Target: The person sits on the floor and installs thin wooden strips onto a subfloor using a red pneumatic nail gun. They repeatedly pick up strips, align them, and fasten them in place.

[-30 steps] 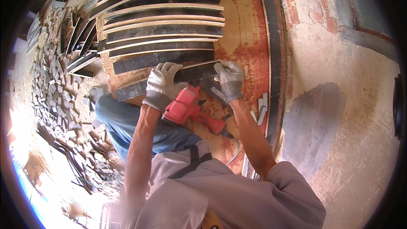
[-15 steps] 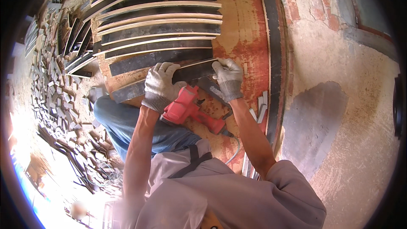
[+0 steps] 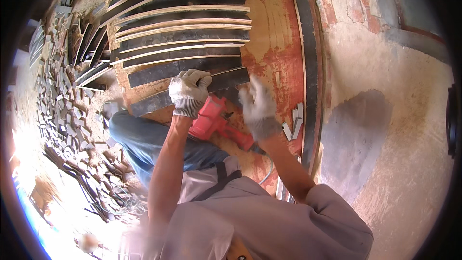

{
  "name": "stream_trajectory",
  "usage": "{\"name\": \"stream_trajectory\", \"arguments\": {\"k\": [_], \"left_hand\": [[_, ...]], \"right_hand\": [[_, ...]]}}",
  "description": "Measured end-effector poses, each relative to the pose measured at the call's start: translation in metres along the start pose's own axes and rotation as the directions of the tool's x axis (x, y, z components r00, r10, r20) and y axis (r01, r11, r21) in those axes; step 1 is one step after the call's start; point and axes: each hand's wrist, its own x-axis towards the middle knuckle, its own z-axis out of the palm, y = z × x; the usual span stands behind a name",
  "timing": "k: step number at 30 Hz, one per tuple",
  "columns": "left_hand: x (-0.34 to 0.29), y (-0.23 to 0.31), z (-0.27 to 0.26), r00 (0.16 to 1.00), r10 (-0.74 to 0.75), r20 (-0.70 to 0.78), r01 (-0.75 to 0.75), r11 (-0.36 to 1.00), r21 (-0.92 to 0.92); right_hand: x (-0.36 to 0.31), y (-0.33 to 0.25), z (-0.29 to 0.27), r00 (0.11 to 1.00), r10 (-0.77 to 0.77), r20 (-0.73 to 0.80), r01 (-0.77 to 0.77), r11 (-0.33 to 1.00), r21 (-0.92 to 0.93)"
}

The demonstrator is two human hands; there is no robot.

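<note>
My gloved left hand (image 3: 190, 89) is closed on a dark-faced plywood strip (image 3: 231, 79), fingers curled over its upper edge. The strip lies crosswise in front of me, and its right part shows beyond my hand. My gloved right hand (image 3: 259, 103) is off the strip, just past its right end. Motion blurs it, but its fingers look apart and nothing shows in them. Below and between my hands a red nail gun (image 3: 211, 118) lies with its handle toward the lower right, a thin hose at its end. Another dark strip (image 3: 153, 103) extends left of my left hand.
Several dark plywood strips (image 3: 185, 33) with pale edges lie in rows ahead on a stained board (image 3: 269, 29). Small offcuts (image 3: 62, 110) cover the floor at left. Short pale pieces (image 3: 297, 120) lie right of my right hand. A long dark edge strip (image 3: 310, 67) borders the board.
My right hand has let go of the strip's right end and moved down toward me. My left hand stays on the strip, shifted slightly right in the view.
</note>
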Motion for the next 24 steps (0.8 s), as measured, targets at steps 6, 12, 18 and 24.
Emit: {"name": "stream_trajectory", "arguments": {"k": [6, 12, 18, 24], "left_hand": [[-0.002, -0.001, 0.009, 0.999, 0.039, -0.038, -0.038, 0.999, 0.009], [-0.002, -0.002, 0.011, 0.998, 0.050, -0.040, -0.049, 0.999, 0.022], [-0.006, -0.002, 0.007, 0.995, 0.056, -0.084, -0.054, 0.998, 0.019], [-0.006, 0.000, 0.002, 0.996, 0.051, -0.068, -0.049, 0.998, 0.044]], "right_hand": [[-0.123, -0.016, 0.033, 0.868, 0.161, 0.469, 0.082, 0.886, -0.456], [-0.125, -0.001, 0.056, 0.880, 0.305, 0.363, -0.112, 0.878, -0.466], [-0.083, -0.009, -0.103, 0.890, 0.061, 0.452, -0.213, 0.932, 0.294], [0.000, -0.027, -0.149, 0.536, 0.561, 0.630, -0.825, 0.506, 0.251]]}}
